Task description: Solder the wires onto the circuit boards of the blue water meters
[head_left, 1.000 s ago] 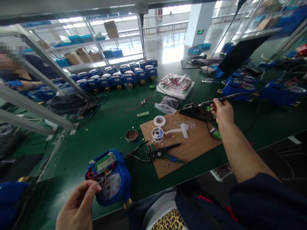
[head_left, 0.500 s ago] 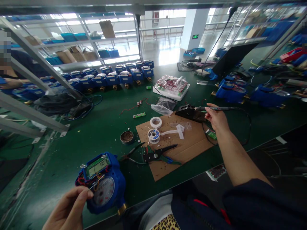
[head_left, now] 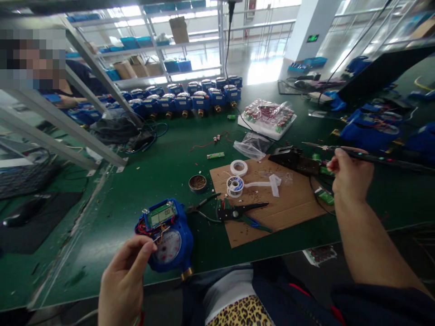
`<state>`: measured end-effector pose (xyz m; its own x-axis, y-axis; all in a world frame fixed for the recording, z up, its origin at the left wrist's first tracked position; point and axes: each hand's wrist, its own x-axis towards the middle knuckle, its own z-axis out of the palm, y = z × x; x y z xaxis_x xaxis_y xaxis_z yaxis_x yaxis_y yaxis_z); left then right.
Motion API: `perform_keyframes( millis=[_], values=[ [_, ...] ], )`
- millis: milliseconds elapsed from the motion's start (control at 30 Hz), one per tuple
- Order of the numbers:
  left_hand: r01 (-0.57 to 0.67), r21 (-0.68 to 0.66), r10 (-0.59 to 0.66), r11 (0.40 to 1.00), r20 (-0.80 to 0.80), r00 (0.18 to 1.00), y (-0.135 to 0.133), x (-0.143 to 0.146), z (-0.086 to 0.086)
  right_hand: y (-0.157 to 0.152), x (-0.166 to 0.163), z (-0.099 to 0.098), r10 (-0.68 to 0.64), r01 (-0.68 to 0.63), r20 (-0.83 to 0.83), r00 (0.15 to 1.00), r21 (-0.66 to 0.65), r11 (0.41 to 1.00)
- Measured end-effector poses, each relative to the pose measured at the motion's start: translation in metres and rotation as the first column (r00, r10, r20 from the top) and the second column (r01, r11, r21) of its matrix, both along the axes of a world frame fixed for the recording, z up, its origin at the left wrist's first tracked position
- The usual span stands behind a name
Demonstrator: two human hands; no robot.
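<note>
My right hand (head_left: 353,176) is closed around a soldering iron (head_left: 380,158), its bare tip pointing left in the air above the black iron stand (head_left: 288,156). My left hand (head_left: 125,271) pinches a thin pale wire (head_left: 157,238) over a blue water meter (head_left: 185,235) near the table's front edge. Its casing lies open, showing a lit display (head_left: 163,216), coloured leads and a round dial (head_left: 168,248). Whether the pinched wire joins the meter's leads, I cannot tell.
On cardboard (head_left: 288,203) lie a solder spool (head_left: 235,186), a tape roll (head_left: 239,168) and wire strippers (head_left: 238,212). Cutting pliers (head_left: 207,209) and a small round tin (head_left: 197,183) sit left. Behind stand several blue meters (head_left: 200,103) and a battery tray (head_left: 268,118). A co-worker is at far left.
My right hand has drawn the soldering iron out of its stand, up and to the right. My left hand keeps its pinch over the meter. The whole view has shifted.
</note>
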<state>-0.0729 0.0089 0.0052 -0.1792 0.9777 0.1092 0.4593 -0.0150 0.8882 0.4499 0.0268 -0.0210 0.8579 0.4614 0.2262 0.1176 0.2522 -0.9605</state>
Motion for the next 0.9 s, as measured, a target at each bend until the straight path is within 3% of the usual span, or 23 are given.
perform_keyframes(
  millis=[67, 167, 433, 567, 700, 900],
  values=[
    [0.025, -0.047, -0.023, 0.999, 0.05, 0.998, -0.002, -0.002, -0.002, -0.002, -0.017, 0.008, 0.046, -0.04, -0.082, 0.996, 0.069, 0.997],
    [0.01, -0.052, -0.006, 0.999, 0.081, 0.997, -0.003, -0.005, -0.005, -0.004, -0.05, 0.02, 0.247, -0.227, -0.218, 0.944, 0.115, 0.967],
    [0.015, -0.004, -0.014, 1.0, 0.061, 0.998, -0.003, 0.001, -0.005, -0.005, -0.126, 0.037, 0.566, -0.549, -0.32, 0.76, 0.15, 0.822],
    [-0.007, 0.04, 0.001, 0.999, 0.132, 0.991, -0.008, 0.01, -0.006, -0.005, -0.151, 0.035, 0.618, -0.607, -0.274, 0.737, 0.132, 0.783],
    [-0.024, 0.218, -0.016, 0.976, 0.179, 0.984, -0.005, 0.016, -0.005, -0.001, -0.174, 0.034, 0.613, -0.613, -0.17, 0.772, 0.055, 0.788],
    [0.065, 0.132, -0.095, 0.989, 0.238, 0.967, -0.001, 0.011, -0.001, 0.001, -0.209, 0.049, 0.653, -0.648, -0.122, 0.748, 0.081, 0.757]
  ],
)
